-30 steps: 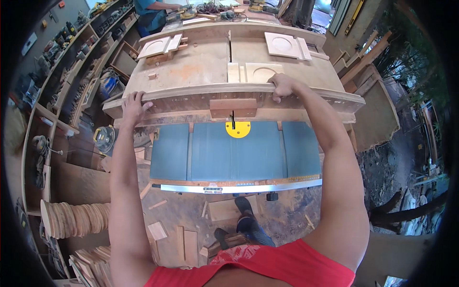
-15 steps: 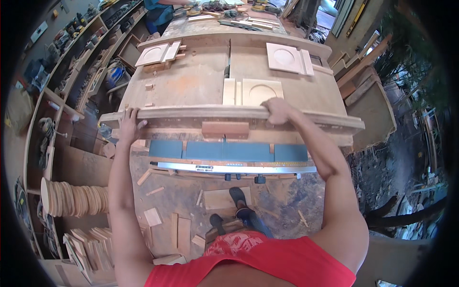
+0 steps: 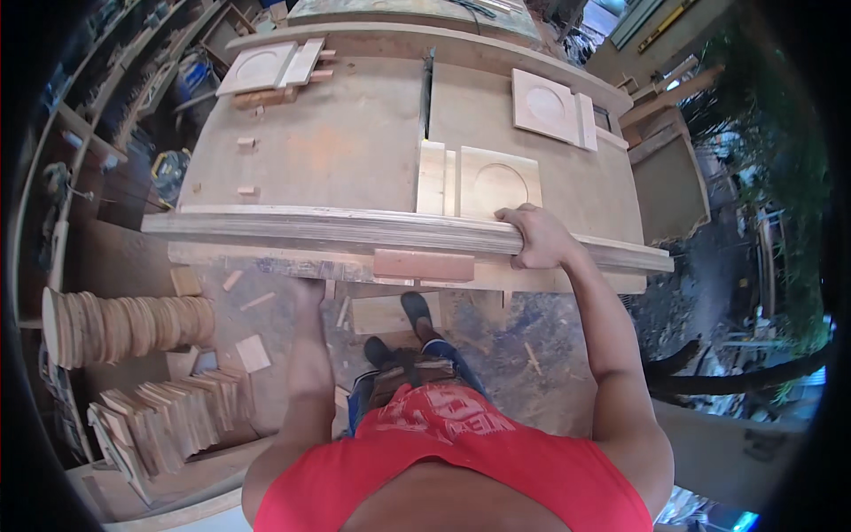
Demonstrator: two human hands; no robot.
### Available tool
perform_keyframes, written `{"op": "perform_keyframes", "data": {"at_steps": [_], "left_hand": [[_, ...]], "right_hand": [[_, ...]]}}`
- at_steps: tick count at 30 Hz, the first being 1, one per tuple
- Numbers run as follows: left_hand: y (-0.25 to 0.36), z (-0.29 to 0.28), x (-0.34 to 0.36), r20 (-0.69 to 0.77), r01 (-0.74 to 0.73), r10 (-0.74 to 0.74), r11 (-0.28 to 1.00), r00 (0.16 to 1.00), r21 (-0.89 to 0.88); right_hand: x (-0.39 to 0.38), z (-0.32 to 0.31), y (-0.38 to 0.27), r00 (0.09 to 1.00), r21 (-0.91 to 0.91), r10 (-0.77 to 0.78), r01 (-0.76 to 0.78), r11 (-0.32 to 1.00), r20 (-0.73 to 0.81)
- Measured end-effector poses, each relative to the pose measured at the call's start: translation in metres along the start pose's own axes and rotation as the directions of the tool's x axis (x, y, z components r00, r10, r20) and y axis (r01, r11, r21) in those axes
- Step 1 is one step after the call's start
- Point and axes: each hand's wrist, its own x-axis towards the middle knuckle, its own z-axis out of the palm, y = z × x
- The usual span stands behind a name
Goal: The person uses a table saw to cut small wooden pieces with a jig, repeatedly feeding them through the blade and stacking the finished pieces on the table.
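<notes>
My right hand [image 3: 542, 236] is wrapped over the near fence [image 3: 372, 229] of a wide wooden crosscut sled, its fingertips reaching the edge of a square pale board [image 3: 499, 182] with a round recess. Beside that board, just left, lies a narrow grooved strip [image 3: 434, 177], close to the dark slot [image 3: 427, 93] in the sled base. My left hand [image 3: 308, 289] is low at the sled's front edge, left of the reddish block [image 3: 424, 265] fixed to the fence; its fingers are hidden beneath the edge.
More recessed boards lie on the sled: one at the far left [image 3: 259, 69] on small blocks, another at the far right [image 3: 542, 105]. Round wooden discs [image 3: 124, 326] and upright wooden pieces [image 3: 168, 417] stand in rows at left. Offcuts [image 3: 253, 352] litter the floor.
The sled has come nearer to me, hiding the blue saw table and its silver rail. My left hand has left the fence top and dropped below the front edge; my right hand keeps its grip.
</notes>
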Motion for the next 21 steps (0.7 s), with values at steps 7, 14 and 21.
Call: {"op": "perform_keyframes", "data": {"at_steps": [7, 14, 21], "left_hand": [[-0.046, 0.047, 0.018, -0.01, 0.154, -0.161, 0.959, 0.987, -0.239], [-0.129, -0.28, -0.061, -0.13, 0.135, -0.041, 0.429, 0.991, 0.893], [-0.148, -0.425, -0.21, -0.237, 0.167, -0.316, -0.232, 0.919, 0.958]], "right_hand": [[0.017, 0.011, 0.004, 0.999, 0.014, 0.016, -0.017, 1.0, 0.039], [0.04, -0.025, -0.015, 0.983, 0.268, 0.04, -0.088, 0.959, 0.181], [0.152, -0.02, -0.082, 0.833, -0.497, -0.448, 0.552, 0.669, 0.323]]}}
